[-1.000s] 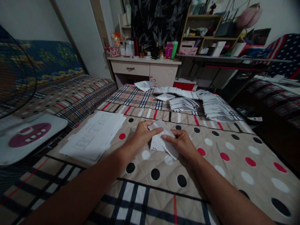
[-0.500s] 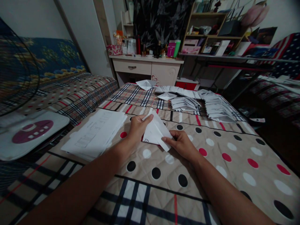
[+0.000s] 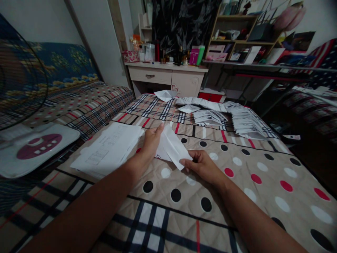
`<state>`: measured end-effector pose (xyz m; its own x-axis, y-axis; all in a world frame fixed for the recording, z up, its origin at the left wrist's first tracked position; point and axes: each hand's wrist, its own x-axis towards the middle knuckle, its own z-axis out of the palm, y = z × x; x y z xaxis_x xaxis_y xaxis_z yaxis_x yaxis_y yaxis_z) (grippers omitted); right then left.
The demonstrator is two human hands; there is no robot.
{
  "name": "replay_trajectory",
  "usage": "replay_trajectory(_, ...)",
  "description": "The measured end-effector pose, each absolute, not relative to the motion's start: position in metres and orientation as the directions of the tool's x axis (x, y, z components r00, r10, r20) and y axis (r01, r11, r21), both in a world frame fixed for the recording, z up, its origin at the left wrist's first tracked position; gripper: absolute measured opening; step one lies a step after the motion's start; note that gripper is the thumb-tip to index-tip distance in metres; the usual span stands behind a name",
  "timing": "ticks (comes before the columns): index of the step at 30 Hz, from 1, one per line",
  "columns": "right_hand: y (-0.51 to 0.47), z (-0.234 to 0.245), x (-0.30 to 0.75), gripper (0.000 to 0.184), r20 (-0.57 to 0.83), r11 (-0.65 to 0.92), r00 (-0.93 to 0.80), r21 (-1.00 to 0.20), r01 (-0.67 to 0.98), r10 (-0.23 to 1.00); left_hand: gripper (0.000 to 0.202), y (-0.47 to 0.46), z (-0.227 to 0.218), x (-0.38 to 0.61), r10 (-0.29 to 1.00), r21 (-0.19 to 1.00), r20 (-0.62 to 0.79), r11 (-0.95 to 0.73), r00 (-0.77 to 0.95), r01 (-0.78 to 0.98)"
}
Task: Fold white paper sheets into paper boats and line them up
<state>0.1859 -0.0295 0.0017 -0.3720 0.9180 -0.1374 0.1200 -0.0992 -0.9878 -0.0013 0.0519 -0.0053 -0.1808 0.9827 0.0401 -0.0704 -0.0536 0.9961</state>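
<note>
Folded paper (image 3: pixel 172 147) over middle of bed (image 3: pixel 247 168), between both hands. Left hand (image 3: pixel 150 143) grips far left edge; right hand (image 3: pixel 198 162) pinches near right corner. Since second ago, hands wider apart, paper more spread: folding seems unfinished. Fingers underneath hard to make out. Left, paper stack (image 3: pixel 106 149); far right, folded pile (image 3: pixel 246 121).
</note>
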Motion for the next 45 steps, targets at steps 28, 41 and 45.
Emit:
replay_trajectory(28,-0.032,0.004,0.183,0.044,0.082,0.082,0.0,-0.992,0.095,0.997,0.031,0.021,0.006,0.012,0.396,0.028,0.712,-0.841,0.58,0.541)
replay_trajectory(41,-0.015,-0.01,0.195,0.06,0.19,0.231,0.301,-0.967,-0.109,0.934,0.039,0.027,0.013,0.027,0.991,0.935,0.117,-0.134,-0.07,-0.328)
replay_trajectory(45,-0.018,-0.006,0.194,0.073,0.082,0.122,0.245,-0.981,-0.152,0.966,0.048,0.021,0.011,0.03,0.995,0.919,-0.089,0.103,0.054,-0.38)
